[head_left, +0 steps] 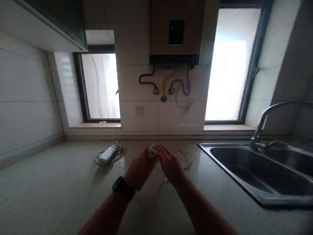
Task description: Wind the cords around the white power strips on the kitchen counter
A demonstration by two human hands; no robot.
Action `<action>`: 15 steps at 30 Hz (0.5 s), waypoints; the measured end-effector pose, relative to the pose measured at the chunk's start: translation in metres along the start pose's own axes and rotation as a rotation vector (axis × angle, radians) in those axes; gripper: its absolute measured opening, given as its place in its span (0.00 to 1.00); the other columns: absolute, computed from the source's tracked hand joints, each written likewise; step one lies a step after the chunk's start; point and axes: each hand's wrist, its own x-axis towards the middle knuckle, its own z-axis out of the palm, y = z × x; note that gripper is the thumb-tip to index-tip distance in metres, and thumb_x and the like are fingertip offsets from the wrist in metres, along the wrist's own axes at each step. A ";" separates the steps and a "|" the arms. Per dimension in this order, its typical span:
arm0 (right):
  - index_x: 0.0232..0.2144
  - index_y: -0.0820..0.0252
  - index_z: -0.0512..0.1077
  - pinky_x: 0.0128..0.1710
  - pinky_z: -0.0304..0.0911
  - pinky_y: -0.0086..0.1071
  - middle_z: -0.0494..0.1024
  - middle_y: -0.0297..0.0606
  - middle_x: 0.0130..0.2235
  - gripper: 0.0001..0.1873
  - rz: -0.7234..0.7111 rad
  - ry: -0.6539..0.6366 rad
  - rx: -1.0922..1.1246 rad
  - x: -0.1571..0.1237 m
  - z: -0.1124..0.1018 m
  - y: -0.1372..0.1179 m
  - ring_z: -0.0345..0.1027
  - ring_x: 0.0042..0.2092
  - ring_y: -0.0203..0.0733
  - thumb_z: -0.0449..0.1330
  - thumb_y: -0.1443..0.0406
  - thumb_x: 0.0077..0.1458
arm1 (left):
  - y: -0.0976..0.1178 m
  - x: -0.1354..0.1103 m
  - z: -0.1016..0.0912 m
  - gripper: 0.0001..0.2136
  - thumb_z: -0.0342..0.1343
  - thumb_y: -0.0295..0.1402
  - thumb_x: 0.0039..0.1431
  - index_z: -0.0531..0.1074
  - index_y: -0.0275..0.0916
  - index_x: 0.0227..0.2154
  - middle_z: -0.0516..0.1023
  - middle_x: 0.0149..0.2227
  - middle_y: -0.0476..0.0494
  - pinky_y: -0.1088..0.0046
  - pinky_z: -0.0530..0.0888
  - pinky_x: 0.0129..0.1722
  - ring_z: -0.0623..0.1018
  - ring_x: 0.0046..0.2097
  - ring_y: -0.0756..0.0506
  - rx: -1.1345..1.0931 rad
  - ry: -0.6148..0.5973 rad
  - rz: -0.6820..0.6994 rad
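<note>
Above the counter, in the middle of the head view, my two hands meet around a white cable. My left hand, with a black watch on its wrist, is closed round one side of the cable; any body attached to it is hidden by my fingers. My right hand has its fingers pressed together on the cable's other side. Loose loops of the white cord trail out on the right behind my right hand. To the left lies a white power strip with its cord bundled round it.
A steel double sink with a curved tap takes up the right side of the counter. On the tiled back wall are a socket and a water heater with pipes below. A cabinet overhangs the left.
</note>
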 end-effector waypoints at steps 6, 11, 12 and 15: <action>0.44 0.60 0.75 0.46 0.69 0.35 0.78 0.47 0.50 0.11 0.016 0.119 0.109 0.001 -0.001 0.000 0.77 0.44 0.43 0.56 0.61 0.67 | -0.003 0.002 0.009 0.17 0.40 0.37 0.72 0.65 0.39 0.56 0.65 0.62 0.30 0.57 0.75 0.53 0.75 0.58 0.38 0.037 0.142 0.197; 0.40 0.59 0.74 0.40 0.67 0.29 0.78 0.42 0.39 0.12 -0.057 0.070 0.258 0.000 -0.006 0.011 0.74 0.37 0.39 0.53 0.60 0.69 | -0.009 0.005 0.011 0.19 0.38 0.38 0.73 0.61 0.38 0.60 0.69 0.60 0.30 0.57 0.72 0.55 0.76 0.57 0.39 -0.135 0.161 0.071; 0.40 0.59 0.74 0.40 0.67 0.29 0.78 0.41 0.38 0.12 -0.063 0.047 0.295 0.000 -0.007 0.013 0.74 0.37 0.39 0.53 0.60 0.69 | -0.010 0.006 0.010 0.19 0.37 0.38 0.73 0.61 0.38 0.60 0.69 0.61 0.30 0.56 0.71 0.57 0.75 0.58 0.39 -0.160 0.158 0.052; 0.41 0.58 0.74 0.39 0.65 0.29 0.80 0.41 0.38 0.11 -0.051 -0.016 0.386 0.000 -0.007 0.015 0.74 0.38 0.39 0.53 0.61 0.69 | -0.011 0.006 0.007 0.20 0.37 0.40 0.72 0.65 0.38 0.58 0.70 0.60 0.31 0.58 0.69 0.57 0.75 0.58 0.39 -0.267 0.164 -0.041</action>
